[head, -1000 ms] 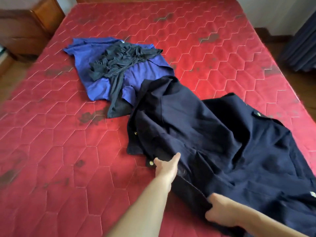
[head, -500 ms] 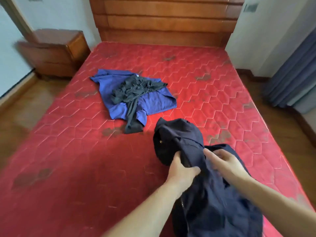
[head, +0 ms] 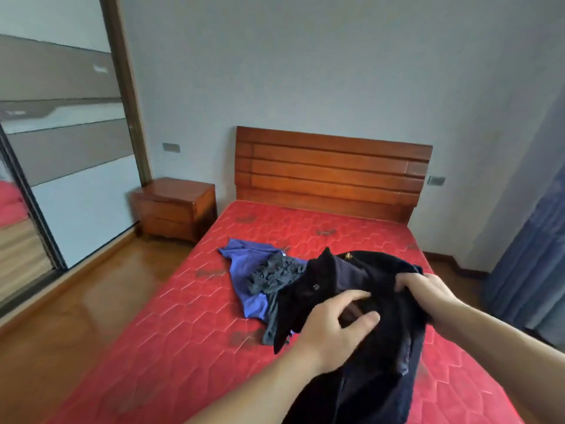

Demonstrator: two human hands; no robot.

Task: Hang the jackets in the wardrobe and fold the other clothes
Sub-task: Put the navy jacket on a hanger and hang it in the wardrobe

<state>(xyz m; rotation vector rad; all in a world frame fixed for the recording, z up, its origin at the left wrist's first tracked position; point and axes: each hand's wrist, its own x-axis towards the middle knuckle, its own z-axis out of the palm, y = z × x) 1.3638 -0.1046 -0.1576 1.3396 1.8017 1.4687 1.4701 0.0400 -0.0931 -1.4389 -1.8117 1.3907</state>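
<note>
Navy jacket (head: pixel 363 301) is hanging bunched in our hands, lower right of frame, lifted off the red mattress (head: pixel 189 341). We're gripping its upper edge w/ the right hand (head: pixel 428 289) at centre right, fingers curled into the fabric. Left hand (head: pixel 333 328) is sitting lower centre, fingers partly spread and bent, thumb out to the right; it's pinching a fold of the jacket btwn thumb and fingers, tho the grip is a bit blurred. Rest of the jacket is drooping down toward the bottom edge, btwn both forearms.

Just left of the jacket, mid-frame, we're seeing a blue shirt (head: pixel 244 270) lying flat on the mattress w/ a dark grey garment (head: pixel 275 275) crumpled on top of it; the jacket is overlapping them from our angle. Wooden headboard (head: pixel 330 172) is standing at frame centre, nightstand (head: pixel 174 206) left of it, sliding wardrobe door (head: pixel 67 166) filling the far left, blue curtain (head: pixel 532 255) at the right edge.
</note>
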